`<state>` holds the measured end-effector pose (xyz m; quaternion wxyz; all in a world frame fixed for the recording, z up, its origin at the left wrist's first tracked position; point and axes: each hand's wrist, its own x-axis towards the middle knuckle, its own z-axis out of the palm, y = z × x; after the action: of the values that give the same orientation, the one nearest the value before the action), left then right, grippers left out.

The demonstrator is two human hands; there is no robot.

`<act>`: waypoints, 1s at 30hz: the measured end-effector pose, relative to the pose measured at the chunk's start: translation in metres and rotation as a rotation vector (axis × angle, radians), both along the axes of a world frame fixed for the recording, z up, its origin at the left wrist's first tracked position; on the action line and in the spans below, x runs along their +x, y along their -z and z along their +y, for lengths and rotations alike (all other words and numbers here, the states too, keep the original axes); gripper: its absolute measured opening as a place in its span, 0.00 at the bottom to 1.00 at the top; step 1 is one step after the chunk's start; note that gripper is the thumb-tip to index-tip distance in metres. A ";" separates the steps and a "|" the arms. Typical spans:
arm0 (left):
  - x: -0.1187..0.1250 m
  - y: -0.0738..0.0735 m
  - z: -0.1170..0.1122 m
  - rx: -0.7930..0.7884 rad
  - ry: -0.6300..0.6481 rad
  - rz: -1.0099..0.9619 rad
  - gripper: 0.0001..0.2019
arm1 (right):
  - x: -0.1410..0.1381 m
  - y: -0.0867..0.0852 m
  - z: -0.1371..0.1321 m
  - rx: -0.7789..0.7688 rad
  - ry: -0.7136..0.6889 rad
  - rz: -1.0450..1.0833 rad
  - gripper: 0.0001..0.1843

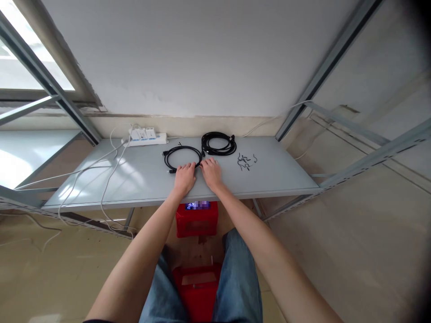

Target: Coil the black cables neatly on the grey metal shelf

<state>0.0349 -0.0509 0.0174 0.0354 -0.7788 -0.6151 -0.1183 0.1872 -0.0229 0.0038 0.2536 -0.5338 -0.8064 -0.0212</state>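
Note:
A coiled black cable [178, 153] lies on the grey metal shelf [141, 184]. My left hand [184, 176] and my right hand [211, 172] rest side by side at the near edge of this coil, fingers curled down onto the loop where it passes between them. Whether they pinch the cable or only press on it is hard to tell. A second, thicker black coiled cable [218, 144] sits just behind my right hand. A small heap of black twist ties [246, 161] lies to the right of both coils.
A white power strip [145, 136] with plugged adapters sits at the shelf's back left, its white cords [101, 175] trailing over the front edge to the floor. Red plastic crates [197, 220] stand below, between my knees. Slanted metal shelf posts [323, 67] frame both sides.

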 end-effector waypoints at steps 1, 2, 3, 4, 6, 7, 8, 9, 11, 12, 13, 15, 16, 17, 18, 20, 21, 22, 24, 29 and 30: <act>0.000 0.001 0.000 0.005 0.001 -0.002 0.18 | 0.001 0.001 0.002 -0.012 -0.007 0.038 0.15; -0.001 0.002 0.001 0.005 0.002 -0.002 0.18 | 0.002 0.001 0.004 -0.031 -0.010 0.088 0.16; -0.001 0.003 0.001 0.006 0.002 -0.001 0.18 | 0.003 0.002 0.006 -0.062 -0.013 0.152 0.17; -0.001 0.003 0.001 0.005 0.004 0.001 0.18 | 0.005 0.003 0.009 -0.109 -0.014 0.230 0.18; -0.002 0.004 0.001 0.005 0.008 0.004 0.19 | 0.008 0.005 0.016 -0.216 -0.010 0.400 0.19; -0.002 0.004 0.001 0.005 0.009 0.004 0.19 | 0.009 0.006 0.019 -0.266 -0.011 0.473 0.19; -0.002 0.003 0.001 0.003 0.010 0.003 0.19 | 0.010 0.007 0.021 -0.308 -0.017 0.529 0.18; -0.002 0.003 0.001 0.002 0.009 0.002 0.19 | 0.011 0.008 0.023 -0.339 -0.023 0.566 0.17; -0.002 0.003 0.001 -0.002 0.010 0.002 0.19 | 0.011 0.009 0.027 -0.377 -0.029 0.598 0.15; -0.001 0.002 0.001 -0.006 0.011 0.002 0.19 | 0.011 0.010 0.028 -0.396 -0.032 0.607 0.14; -0.001 0.002 0.001 -0.010 0.010 0.002 0.19 | 0.012 0.010 0.030 -0.414 -0.034 0.619 0.13; -0.001 0.002 0.001 -0.016 0.006 0.000 0.19 | 0.012 0.010 0.033 -0.453 -0.053 0.659 0.14; -0.001 0.001 0.001 -0.016 0.004 -0.002 0.19 | 0.013 0.010 0.034 -0.476 -0.070 0.686 0.14; -0.001 0.001 0.001 -0.013 0.002 -0.003 0.18 | 0.014 0.009 0.035 -0.502 -0.087 0.715 0.14; -0.001 0.001 0.000 -0.010 0.002 -0.003 0.18 | 0.014 0.008 0.037 -0.532 -0.103 0.744 0.13; -0.001 0.001 0.000 -0.011 0.002 -0.003 0.18 | 0.016 0.005 0.039 -0.598 -0.126 0.800 0.09; -0.001 0.000 0.000 -0.013 0.003 -0.004 0.18 | 0.016 0.003 0.039 -0.629 -0.125 0.829 0.07; 0.000 0.000 -0.001 -0.016 0.004 -0.005 0.18 | 0.016 0.001 0.040 -0.657 -0.117 0.857 0.04; 0.000 -0.001 -0.001 -0.015 0.006 -0.005 0.18 | 0.015 -0.003 0.041 -0.699 -0.086 0.906 0.03; 0.000 -0.001 -0.001 -0.021 -0.003 -0.026 0.18 | 0.018 -0.012 0.042 -0.729 -0.039 0.903 0.06; 0.000 -0.001 -0.001 -0.022 -0.004 -0.031 0.18 | 0.020 -0.014 0.042 -0.736 -0.042 0.882 0.07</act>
<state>0.0352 -0.0517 0.0182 0.0172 -0.7761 -0.6182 -0.1234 0.2073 0.0190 0.0174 0.3639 -0.5292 -0.5891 0.4904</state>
